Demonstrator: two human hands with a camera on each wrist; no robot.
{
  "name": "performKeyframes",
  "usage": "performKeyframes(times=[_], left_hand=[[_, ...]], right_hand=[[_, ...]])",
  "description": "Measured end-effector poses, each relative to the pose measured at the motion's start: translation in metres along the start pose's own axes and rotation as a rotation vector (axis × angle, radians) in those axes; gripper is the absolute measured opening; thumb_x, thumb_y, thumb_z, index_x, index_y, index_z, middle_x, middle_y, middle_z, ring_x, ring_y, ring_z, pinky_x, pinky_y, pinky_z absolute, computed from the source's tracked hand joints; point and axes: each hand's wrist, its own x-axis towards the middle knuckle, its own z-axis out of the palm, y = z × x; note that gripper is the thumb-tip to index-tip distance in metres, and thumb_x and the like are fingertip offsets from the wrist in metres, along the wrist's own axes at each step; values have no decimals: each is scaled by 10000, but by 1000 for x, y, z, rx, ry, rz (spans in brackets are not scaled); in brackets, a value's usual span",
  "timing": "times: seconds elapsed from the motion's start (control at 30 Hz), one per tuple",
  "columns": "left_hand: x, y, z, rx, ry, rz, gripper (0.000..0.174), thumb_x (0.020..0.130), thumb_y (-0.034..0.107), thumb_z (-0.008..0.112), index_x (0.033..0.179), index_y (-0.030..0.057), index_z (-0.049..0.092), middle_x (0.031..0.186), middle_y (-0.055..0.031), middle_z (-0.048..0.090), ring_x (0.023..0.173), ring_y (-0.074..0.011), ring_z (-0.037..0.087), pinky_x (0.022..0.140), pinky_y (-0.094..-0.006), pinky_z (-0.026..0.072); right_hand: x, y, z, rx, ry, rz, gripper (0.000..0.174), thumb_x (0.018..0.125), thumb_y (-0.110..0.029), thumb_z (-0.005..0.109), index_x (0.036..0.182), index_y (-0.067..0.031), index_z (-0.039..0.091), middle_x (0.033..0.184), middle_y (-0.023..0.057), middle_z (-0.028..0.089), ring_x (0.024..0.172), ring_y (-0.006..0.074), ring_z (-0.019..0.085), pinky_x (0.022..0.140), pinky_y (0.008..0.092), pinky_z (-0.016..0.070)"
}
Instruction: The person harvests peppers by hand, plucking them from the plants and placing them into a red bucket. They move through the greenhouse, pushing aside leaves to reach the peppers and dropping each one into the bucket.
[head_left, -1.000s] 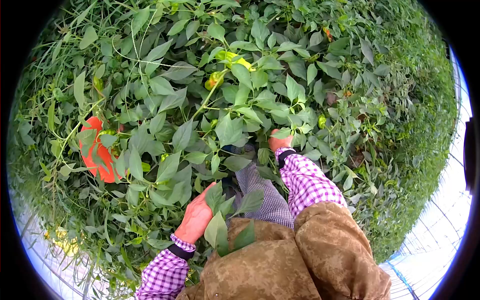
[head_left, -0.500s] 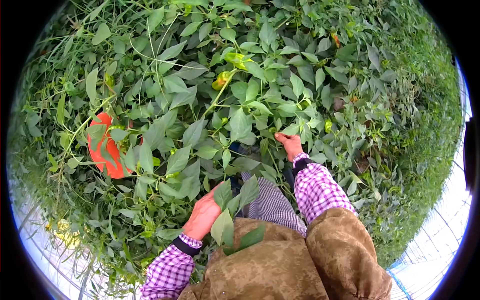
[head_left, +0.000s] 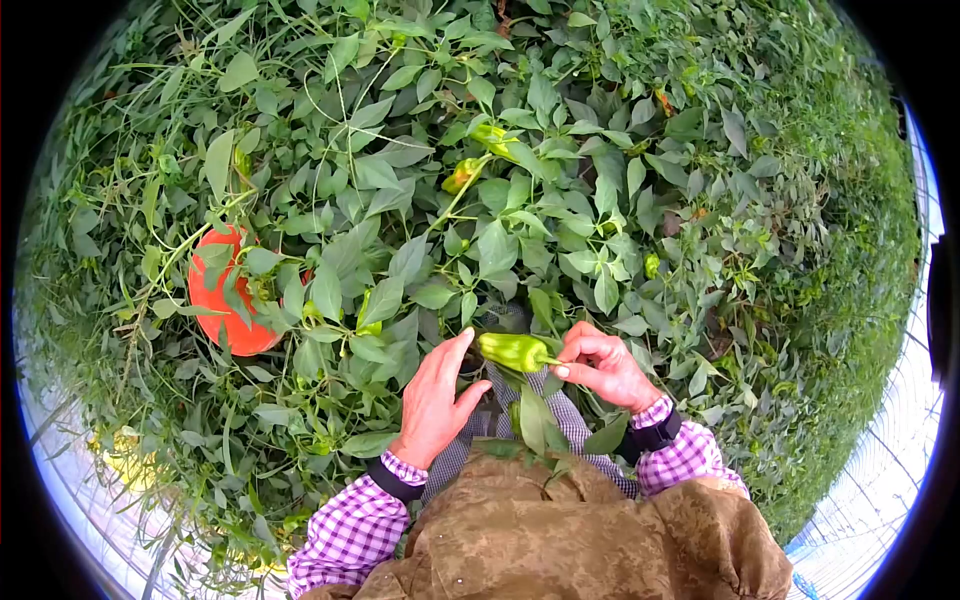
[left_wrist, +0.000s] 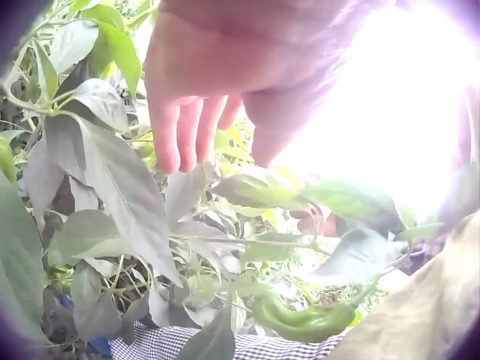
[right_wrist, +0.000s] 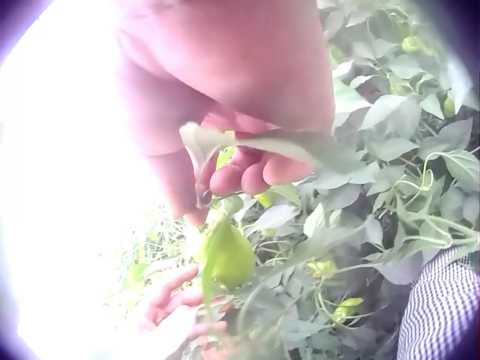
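A light-green pepper (head_left: 513, 351) hangs in front of the body in the head view, its stem pinched between the thumb and fingers of my right hand (head_left: 610, 375). The right wrist view shows the same pepper (right_wrist: 231, 259) below the fingertips, with a leaf crossing close to the hand. My left hand (head_left: 432, 405) is at the pepper's blunt end, fingers extended, thumb apart and nothing in its grasp. In the left wrist view, the fingers of my left hand (left_wrist: 225, 60) point down among leaves, and another green pepper (left_wrist: 304, 316) hangs below near the checked trousers.
Dense pepper plants surround the legs. An orange-red container (head_left: 235, 325) sits partly behind leaves at the left. Farther ahead hang a yellow-orange pepper (head_left: 462, 176) and a green pepper (head_left: 493, 140). Leafy stems (head_left: 540, 420) rise close to the brown apron (head_left: 540, 530).
My right hand has come out of the foliage and back toward the body, bringing the green pepper by its stem. My left hand has moved up and right, its fingers spreading near the pepper.
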Motion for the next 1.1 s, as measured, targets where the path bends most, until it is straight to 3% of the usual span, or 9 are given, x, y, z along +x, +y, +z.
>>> performKeyframes(times=[0.13, 0.37, 0.43, 0.63, 0.73, 0.87, 0.97, 1.03, 1.1], left_hand=[[-8, 12, -30, 198, -113, 142, 646, 626, 121, 778, 1236, 138, 566, 1303, -104, 501, 1236, -321, 448, 990, -404, 423], [-54, 29, -101, 458, -130, 126, 463, 574, 236, 814, 963, 70, 624, 902, -69, 598, 1126, -284, 520, 1049, -534, 320], [-62, 36, -110, 589, -143, 164, 460, 572, 235, 803, 958, 69, 616, 892, -62, 581, 1088, -276, 531, 1052, -553, 313], [-72, 51, -122, 745, -229, 183, 454, 576, 218, 781, 963, 59, 605, 920, -61, 564, 1067, -271, 534, 1054, -584, 302], [-71, 43, -136, 731, -163, 148, 435, 606, 238, 769, 961, 50, 602, 913, -73, 564, 1030, -278, 553, 1047, -570, 312], [-78, 14, -175, 712, 162, -32, 388, 707, 223, 726, 996, 8, 582, 944, -134, 571, 990, -316, 560, 1035, -540, 344], [-95, -42, -212, 461, 418, -431, 355, 810, 64, 658, 1140, -13, 551, 1055, -152, 581, 991, -303, 543, 913, -351, 398], [-100, -105, -236, 440, 446, -580, 454, 824, 88, 670, 1244, 12, 512, 1177, -165, 539, 1074, -301, 520, 946, -356, 399], [-94, -134, -238, 523, 423, -380, 587, 824, 113, 678, 1353, 52, 431, 1308, -174, 460, 1170, -312, 479, 1000, -389, 377]], right_hand=[[-1, -30, 58, 8, -172, -195, 141, 809, -116, 725, 901, -43, 648, 985, 53, 529, 941, 167, 524, 859, 303, 429], [9, -30, 94, -251, -314, -340, 200, 863, -193, 657, 933, -36, 556, 851, 120, 573, 774, 299, 575, 674, 376, 464], [5, -37, 99, -358, -436, -226, 232, 875, -255, 618, 892, -42, 529, 712, 133, 562, 691, 334, 584, 592, 428, 446], [-1, -36, 103, -623, -416, -287, 228, 860, -247, 608, 825, -39, 519, 681, 132, 596, 618, 353, 588, 514, 450, 428], [-2, -31, 91, -720, -336, -328, 188, 872, -231, 615, 859, -56, 546, 647, 102, 556, 581, 320, 576, 489, 406, 431], [-4, -35, 47, -385, -148, -263, 131, 895, -143, 596, 954, -28, 619, 701, 101, 616, 598, 247, 616, 515, 371, 472], [-9, -35, 11, -222, -9, -9, 184, 900, -125, 586, 1041, -20, 641, 780, 99, 657, 662, 190, 650, 583, 327, 514], [-9, -41, -18, -512, 124, 51, 270, 869, -133, 619, 1116, -25, 611, 997, 140, 646, 811, 234, 668, 689, 325, 540], [-13, -10, -41, -817, 325, -27, 378, 813, -147, 661, 1150, -1, 570, 1179, 180, 564, 941, 326, 620, 783, 380, 516]])
